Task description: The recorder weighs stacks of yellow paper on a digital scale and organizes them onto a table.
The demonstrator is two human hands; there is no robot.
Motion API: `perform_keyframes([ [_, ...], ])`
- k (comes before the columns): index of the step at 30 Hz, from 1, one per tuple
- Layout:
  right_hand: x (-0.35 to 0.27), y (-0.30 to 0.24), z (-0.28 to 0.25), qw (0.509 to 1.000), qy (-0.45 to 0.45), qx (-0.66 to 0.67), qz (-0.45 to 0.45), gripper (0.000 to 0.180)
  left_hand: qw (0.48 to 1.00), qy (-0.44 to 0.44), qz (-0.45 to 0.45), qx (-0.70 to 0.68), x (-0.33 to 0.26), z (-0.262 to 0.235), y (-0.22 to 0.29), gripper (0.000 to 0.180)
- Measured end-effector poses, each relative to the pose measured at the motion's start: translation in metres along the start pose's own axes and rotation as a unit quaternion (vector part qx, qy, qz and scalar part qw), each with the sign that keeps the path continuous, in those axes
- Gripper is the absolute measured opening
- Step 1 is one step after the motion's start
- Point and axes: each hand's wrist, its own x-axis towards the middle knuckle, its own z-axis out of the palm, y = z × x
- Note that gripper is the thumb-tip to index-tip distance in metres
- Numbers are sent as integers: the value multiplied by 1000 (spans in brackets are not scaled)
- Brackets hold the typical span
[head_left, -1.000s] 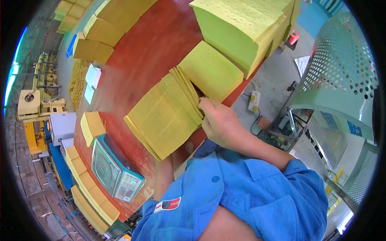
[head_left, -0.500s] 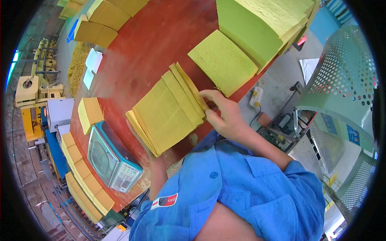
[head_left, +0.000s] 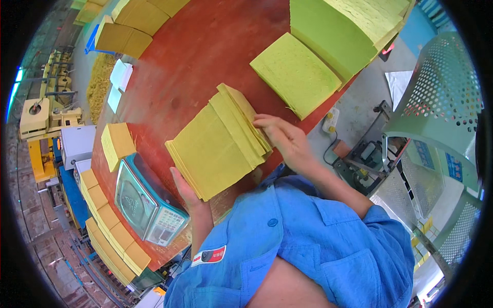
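Observation:
A thick stack of rough yellow paper sheets [head_left: 215,149] stands tilted on the red tabletop in front of me, its layers fanned unevenly along the right side. My right hand [head_left: 290,141] bends its fingers onto the outer sheets at that right edge; its fingertips are partly hidden. Beside the lower left edge, my left hand [head_left: 189,192] has straight fingers lying along the stack, with part of the hand behind it. Just beyond my right hand lies another block of yellow paper [head_left: 297,74], flat on the table.
A taller yellow paper pile [head_left: 354,31] stands at the far right. On the left are a teal digital scale [head_left: 149,200], a small yellow block [head_left: 118,146] and rows of yellow blocks [head_left: 110,220]. A green perforated chair [head_left: 436,97] stands right of the red table [head_left: 190,66].
My left hand has eased outward from the stack's left edge, showing more of its fingers. My right fingers have shifted slightly along the right edge, and the sheets there spread differently.

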Motion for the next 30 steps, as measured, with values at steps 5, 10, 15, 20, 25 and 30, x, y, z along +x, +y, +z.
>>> perform_keyframes([
  [5, 15, -13, 7, 995, 49, -50, 68, 47, 998, 1, -7, 67, -1, 17, 7, 59],
  [10, 23, -1, 11, 997, 27, -51, 57, 58, 995, 10, -26, 91, 0, 18, 10, 59],
  [15, 23, -5, 15, 998, -10, -8, 62, 63, 992, 19, -98, 73, -6, 28, 13, 58],
  [20, 15, -7, 23, 993, -65, -42, 90, 63, 993, 2, -80, 87, 2, 22, 6, 57],
  [25, 4, -28, 22, 994, -65, 26, 83, 60, 995, -21, -95, 35, -8, 28, 18, 55],
  [30, 1, -20, 10, 994, -41, -33, 100, 59, 991, 2, -44, 128, 2, 10, 12, 49],
])
